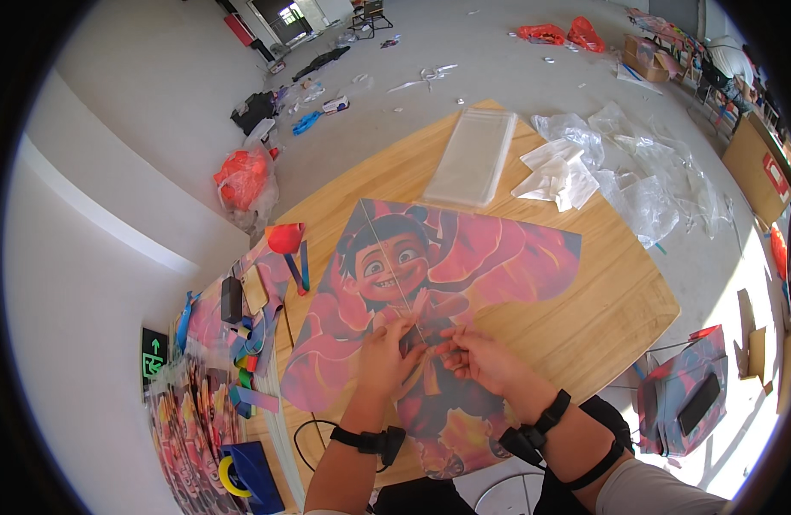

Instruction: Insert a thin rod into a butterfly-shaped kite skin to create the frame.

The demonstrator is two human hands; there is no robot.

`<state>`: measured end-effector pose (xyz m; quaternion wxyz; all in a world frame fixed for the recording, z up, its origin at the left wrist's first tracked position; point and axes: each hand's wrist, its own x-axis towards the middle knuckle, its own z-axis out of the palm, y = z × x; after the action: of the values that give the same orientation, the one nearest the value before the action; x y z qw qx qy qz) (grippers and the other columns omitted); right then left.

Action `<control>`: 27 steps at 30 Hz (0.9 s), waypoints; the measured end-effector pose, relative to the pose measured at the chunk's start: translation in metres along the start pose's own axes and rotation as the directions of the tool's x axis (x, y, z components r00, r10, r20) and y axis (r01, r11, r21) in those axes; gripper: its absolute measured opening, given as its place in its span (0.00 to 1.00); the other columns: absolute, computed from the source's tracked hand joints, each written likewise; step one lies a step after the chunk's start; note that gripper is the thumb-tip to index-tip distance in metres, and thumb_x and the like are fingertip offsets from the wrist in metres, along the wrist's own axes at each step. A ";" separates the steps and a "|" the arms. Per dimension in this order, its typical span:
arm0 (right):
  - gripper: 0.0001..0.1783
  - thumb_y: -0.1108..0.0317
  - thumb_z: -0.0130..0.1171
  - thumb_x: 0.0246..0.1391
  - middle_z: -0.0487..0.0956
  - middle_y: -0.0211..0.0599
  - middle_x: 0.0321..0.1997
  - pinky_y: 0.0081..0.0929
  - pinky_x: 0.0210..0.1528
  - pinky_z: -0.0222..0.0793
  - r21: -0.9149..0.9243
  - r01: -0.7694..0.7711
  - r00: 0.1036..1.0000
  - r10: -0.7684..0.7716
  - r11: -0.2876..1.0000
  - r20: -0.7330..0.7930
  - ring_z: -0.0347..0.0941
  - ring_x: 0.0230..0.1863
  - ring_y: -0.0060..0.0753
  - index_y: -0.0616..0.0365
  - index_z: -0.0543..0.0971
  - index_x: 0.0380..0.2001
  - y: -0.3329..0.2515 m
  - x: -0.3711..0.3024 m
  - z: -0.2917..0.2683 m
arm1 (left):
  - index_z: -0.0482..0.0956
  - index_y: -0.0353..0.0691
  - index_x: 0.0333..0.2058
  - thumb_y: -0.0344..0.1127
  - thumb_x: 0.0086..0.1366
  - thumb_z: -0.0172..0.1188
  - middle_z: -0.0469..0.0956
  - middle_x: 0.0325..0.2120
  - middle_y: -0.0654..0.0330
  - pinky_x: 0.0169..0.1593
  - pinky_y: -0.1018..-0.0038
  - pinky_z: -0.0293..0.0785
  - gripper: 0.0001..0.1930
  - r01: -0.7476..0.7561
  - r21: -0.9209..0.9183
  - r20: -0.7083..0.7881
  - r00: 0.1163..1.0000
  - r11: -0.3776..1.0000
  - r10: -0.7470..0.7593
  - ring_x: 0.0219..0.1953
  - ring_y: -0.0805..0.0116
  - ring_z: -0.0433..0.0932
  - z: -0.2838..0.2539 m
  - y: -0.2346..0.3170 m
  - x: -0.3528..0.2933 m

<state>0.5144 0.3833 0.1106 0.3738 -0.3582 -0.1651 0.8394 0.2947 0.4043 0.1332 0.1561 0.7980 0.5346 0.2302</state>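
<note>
Sheet: a large printed sheet (507, 249), decorated with a smiling cartoon figure in red, is laid flat on the wooden table (576, 335), its lower end reaching the near edge.
Rod: a thin pale rod (386, 253) is laid slantwise over the sheet, from the top corner down to the hands.
Left hand: the left hand (385, 356) is set low over the sheet's middle, thumb and fingers partly spread around the rod's lower part; whether the rod is gripped or only steadied cannot be told.
Right hand: the right hand (476, 355) is held just beside it, fingers curled and the fingertips brought close to the thumb; what is pinched there, if anything, cannot be made out.
Table's far end: a flat stack of clear sleeves (471, 156) is placed there, with crumpled white wrapping (558, 176) beside it.
Left side: coloured strips (245, 365) are heaped near a dark case (231, 299); below, a yellow tape roll (232, 477) is seen against a blue box (262, 481).
Right side: a black phone (699, 403) is rested on a printed bundle (666, 402).
</note>
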 end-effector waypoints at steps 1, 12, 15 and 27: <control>0.16 0.61 0.45 0.73 0.81 0.33 0.46 0.25 0.39 0.73 -0.043 0.010 1.000 -0.010 0.999 -0.016 0.77 0.37 0.23 0.55 0.72 0.57 0.000 -0.001 0.002 | 0.77 0.44 0.54 0.34 0.58 0.72 0.84 0.48 0.55 0.49 0.60 0.78 0.25 0.034 0.020 -0.011 0.999 0.999 -0.034 0.46 0.48 0.82 0.002 0.002 0.001; 0.15 0.71 0.59 0.50 0.77 0.32 0.50 0.42 0.54 0.67 -0.906 0.300 0.653 -0.628 -0.300 0.424 0.71 0.55 0.43 0.51 0.83 0.43 0.019 -0.011 0.020 | 0.79 0.47 0.52 0.33 0.62 0.66 0.83 0.34 0.59 0.42 0.59 0.74 0.18 -0.045 0.124 -0.059 0.997 0.991 0.053 0.37 0.52 0.79 0.005 0.006 0.003; 0.21 0.70 0.59 0.50 0.75 0.31 0.56 0.44 0.59 0.63 -0.882 0.271 0.622 -0.629 -0.386 0.467 0.67 0.62 0.41 0.52 0.82 0.49 0.022 -0.010 0.022 | 0.80 0.45 0.50 0.30 0.63 0.65 0.84 0.35 0.57 0.40 0.57 0.75 0.16 -0.024 0.113 -0.016 1.000 0.993 0.026 0.37 0.50 0.80 0.001 0.007 0.006; 0.32 0.66 0.61 0.49 0.71 0.30 0.63 0.47 0.61 0.60 -0.851 0.196 0.636 -0.597 -0.488 0.489 0.63 0.66 0.43 0.54 0.76 0.61 0.031 -0.014 0.025 | 0.75 0.40 0.36 0.29 0.63 0.64 0.81 0.33 0.53 0.42 0.57 0.75 0.06 -0.146 0.162 0.122 0.984 0.976 0.127 0.40 0.46 0.79 -0.013 -0.002 0.034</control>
<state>0.4872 0.3518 0.1172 0.2724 -0.5032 -0.8156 0.0857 0.2970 0.4364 0.1502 0.1007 0.8547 0.4869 0.1492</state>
